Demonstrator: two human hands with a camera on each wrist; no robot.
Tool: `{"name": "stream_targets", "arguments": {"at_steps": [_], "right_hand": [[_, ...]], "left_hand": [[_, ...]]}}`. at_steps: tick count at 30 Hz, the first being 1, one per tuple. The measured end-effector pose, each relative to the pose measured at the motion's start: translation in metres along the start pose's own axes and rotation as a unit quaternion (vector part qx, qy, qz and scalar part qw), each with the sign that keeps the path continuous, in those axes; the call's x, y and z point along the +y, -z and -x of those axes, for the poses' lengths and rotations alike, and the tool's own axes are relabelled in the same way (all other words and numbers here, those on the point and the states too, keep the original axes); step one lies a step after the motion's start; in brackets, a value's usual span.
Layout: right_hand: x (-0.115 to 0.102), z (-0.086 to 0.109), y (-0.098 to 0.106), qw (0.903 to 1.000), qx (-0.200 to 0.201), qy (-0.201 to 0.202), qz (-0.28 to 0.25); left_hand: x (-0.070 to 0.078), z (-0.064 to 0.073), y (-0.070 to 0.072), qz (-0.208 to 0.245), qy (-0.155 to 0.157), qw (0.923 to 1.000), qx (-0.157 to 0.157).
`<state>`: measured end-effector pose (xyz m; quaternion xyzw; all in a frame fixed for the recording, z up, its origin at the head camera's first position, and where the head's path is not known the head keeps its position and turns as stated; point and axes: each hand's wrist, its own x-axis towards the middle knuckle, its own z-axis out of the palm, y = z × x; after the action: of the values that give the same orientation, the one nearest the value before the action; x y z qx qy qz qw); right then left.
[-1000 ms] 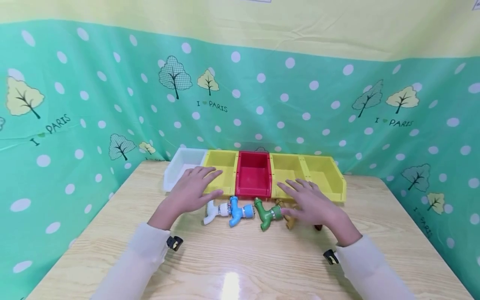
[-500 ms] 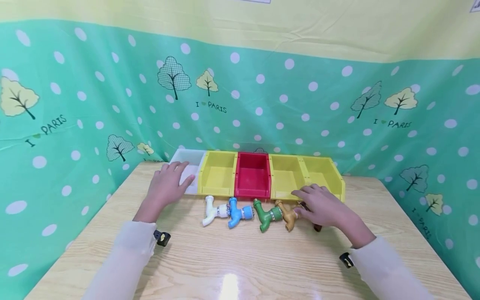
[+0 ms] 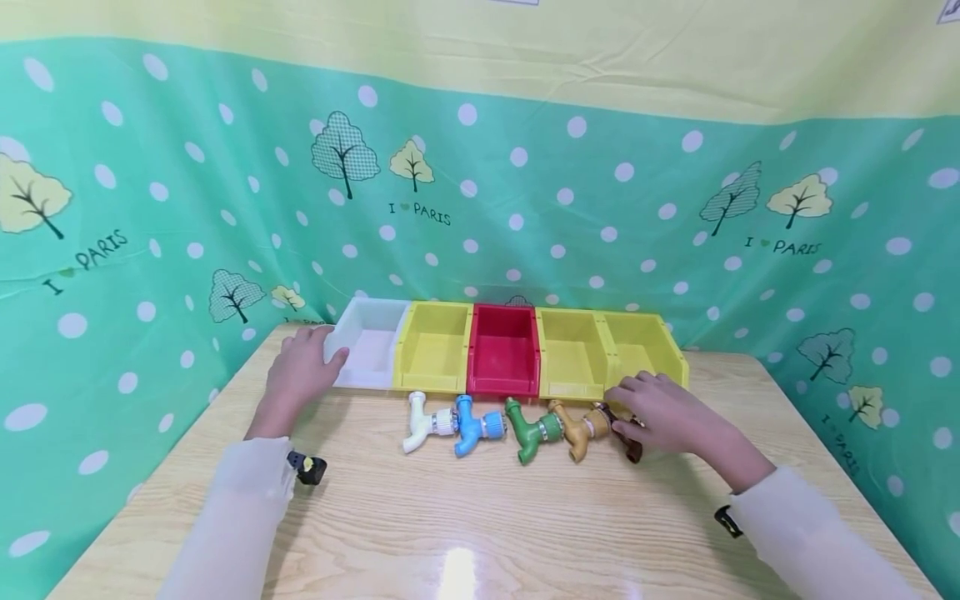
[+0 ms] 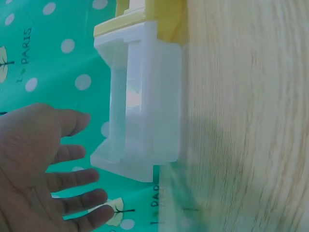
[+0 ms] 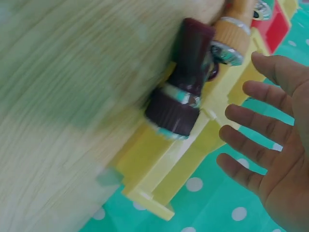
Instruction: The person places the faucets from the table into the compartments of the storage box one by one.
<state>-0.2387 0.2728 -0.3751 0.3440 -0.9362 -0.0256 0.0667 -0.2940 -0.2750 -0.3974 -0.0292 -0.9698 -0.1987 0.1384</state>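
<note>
counter [image 3: 480,517]: wood, carries everything; bins at far edge, taps in front of them.
bins: white bin [image 3: 367,346], two yellow, red bin [image 3: 504,350], end yellow bin [image 3: 648,350]; all look unfilled in the head view.
taps: five in a row near the bins, white [image 3: 422,421], blue [image 3: 471,423], green [image 3: 531,428], tan [image 3: 576,429], brown tap [image 3: 626,433]; none binned, so sorting judged not begun.
left hand [image 3: 300,371]: fingers straight, at white bin's outer wall; contact unclear.
right hand [image 3: 667,412]: fingers spread, over brown tap, holding nothing.
views: right wrist alone shows brown tap [image 5: 186,92] against the yellow bin; left wrist shows a gap between palm and white bin [image 4: 145,96].
</note>
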Motion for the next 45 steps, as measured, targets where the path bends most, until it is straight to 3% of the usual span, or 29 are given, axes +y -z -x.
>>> {"name": "stream_targets", "arguments": {"at_steps": [11,16,24,33,45], "right_hand": [[0.009,0.013,-0.007,0.9984,0.003,0.056,0.004],[0.014,0.018,-0.009,0.9978,-0.005,0.067,0.005],[0.021,0.021,-0.016,0.9946,-0.019,0.102,0.000],[0.020,0.023,-0.014,0.9912,-0.048,0.122,-0.021],[0.019,0.023,-0.019,0.9909,-0.070,0.108,-0.039]], "left_hand": [[-0.024,-0.008,-0.002,0.121,0.023,0.9923,-0.013],[-0.031,-0.009,0.000,0.172,0.046,0.9833,-0.037],[-0.039,-0.008,-0.002,0.249,0.053,0.9650,-0.062],[-0.044,-0.009,-0.008,0.267,0.048,0.9615,-0.046],[-0.042,-0.008,-0.011,0.255,0.049,0.9652,-0.030]]}}
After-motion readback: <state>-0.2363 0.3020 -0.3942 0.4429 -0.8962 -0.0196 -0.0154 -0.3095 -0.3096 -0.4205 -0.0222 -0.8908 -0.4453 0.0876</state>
